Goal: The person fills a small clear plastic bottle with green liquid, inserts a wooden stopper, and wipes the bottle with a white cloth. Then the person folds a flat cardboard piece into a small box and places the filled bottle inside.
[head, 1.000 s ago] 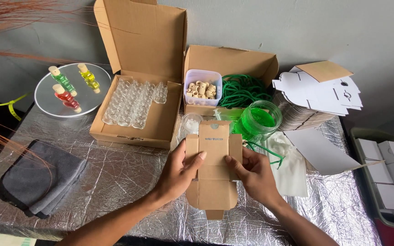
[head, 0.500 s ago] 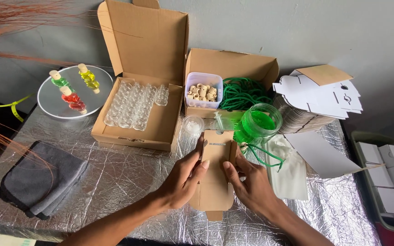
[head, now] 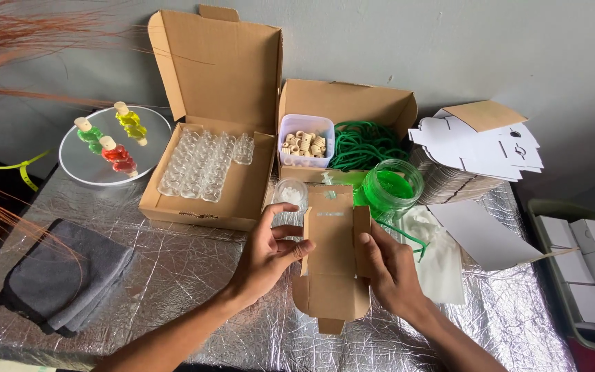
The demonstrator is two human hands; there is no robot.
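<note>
Both hands hold a flat brown carton blank point(head: 330, 258) over the foil-covered table point(head: 173, 275). The left hand point(head: 266, 255) grips the blank's left edge, thumb on top and fingers curled against the side flap; the right hand point(head: 390, 269) clasps the right edge, fingers folded over the side panel. The blank lies between the two hands, partly folded, its bottom flaps hanging just below them. Just beyond the left fingertips stands a small clear cup point(head: 290, 194); beyond the right hand sits a green jar point(head: 392, 187), with a white cloth point(head: 442, 255) just to that hand's right. Farther off ahead are an open box of clear vials point(head: 204, 165) and a second box holding a tub of corks point(head: 304, 141) and green cord point(head: 366, 145). Well left of the left hand lies a grey cloth point(head: 63, 282); a plate point(head: 80, 165) with three coloured bottles sits far up-left. White flat cartons point(head: 480, 141) are stacked up-right.
</note>
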